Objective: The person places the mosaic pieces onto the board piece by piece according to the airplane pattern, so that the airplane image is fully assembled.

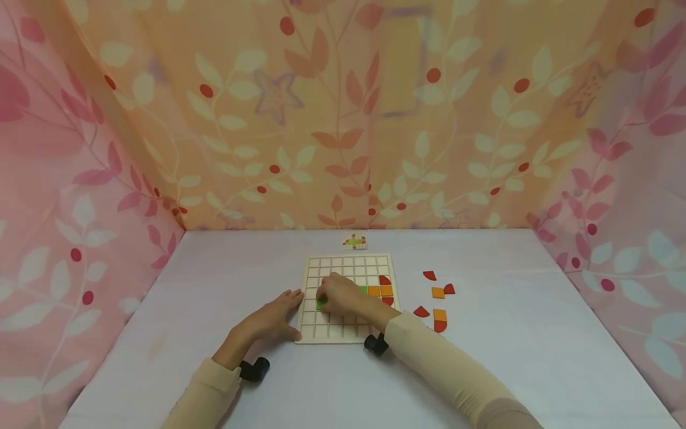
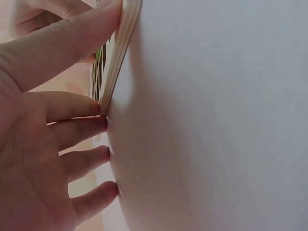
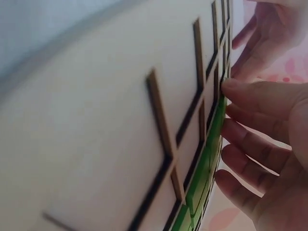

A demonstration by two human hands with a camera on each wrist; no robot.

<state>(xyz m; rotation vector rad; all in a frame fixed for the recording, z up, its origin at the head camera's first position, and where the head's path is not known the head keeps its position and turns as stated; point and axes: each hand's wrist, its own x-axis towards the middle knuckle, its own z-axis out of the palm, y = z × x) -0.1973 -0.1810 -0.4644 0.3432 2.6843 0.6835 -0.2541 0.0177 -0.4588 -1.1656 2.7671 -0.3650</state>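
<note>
A pale wooden grid board (image 1: 334, 330) lies on the table. My right hand (image 1: 343, 296) reaches over its middle, thumb and fingertips together at a green tile (image 1: 320, 303) near the board's left side. In the right wrist view, thumb and forefinger pinch at the end of a green strip of tiles (image 3: 211, 130). The hand hides part of the grid. At the board's left edge, my left hand (image 1: 273, 316) has its fingers spread, with the thumb at the near corner; in the left wrist view the thumb (image 2: 72, 41) lies against the board's edge.
Orange squares (image 1: 386, 291) and red quarter-round tiles (image 1: 384, 279) sit in the board's right side. Several loose red pieces (image 1: 430, 275) and orange pieces (image 1: 439, 314) lie right of it. Behind the board is a small pattern card (image 1: 354, 241). Patterned curtains (image 1: 343, 119) surround the table.
</note>
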